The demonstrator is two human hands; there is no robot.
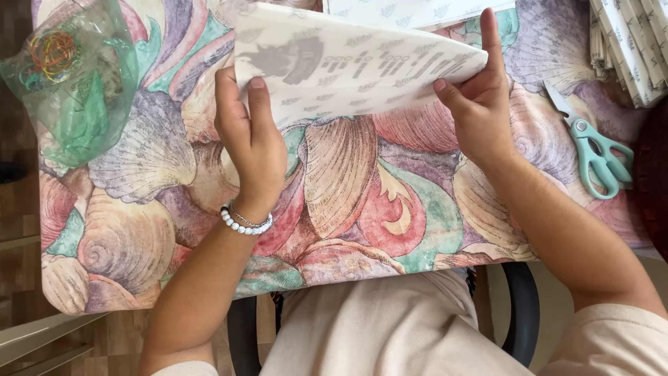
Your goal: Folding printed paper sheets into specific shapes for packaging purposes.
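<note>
A white sheet of paper (pixel 348 66) with a faint grey leaf pattern and grey print lies folded over on the shell-patterned tablecloth (pixel 362 202). My left hand (pixel 247 143) grips its near left edge, thumb on top. My right hand (pixel 480 104) pinches the near right corner, index finger stretched up along the sheet's right edge. A white bead bracelet (pixel 243 223) circles my left wrist.
Teal-handled scissors (pixel 591 153) lie at the right. A stack of patterned paper pieces (pixel 630 45) sits at the top right. A clear plastic bag with coloured rubber bands (pixel 59 63) rests at the top left. More patterned paper (pixel 410 10) lies beyond the sheet.
</note>
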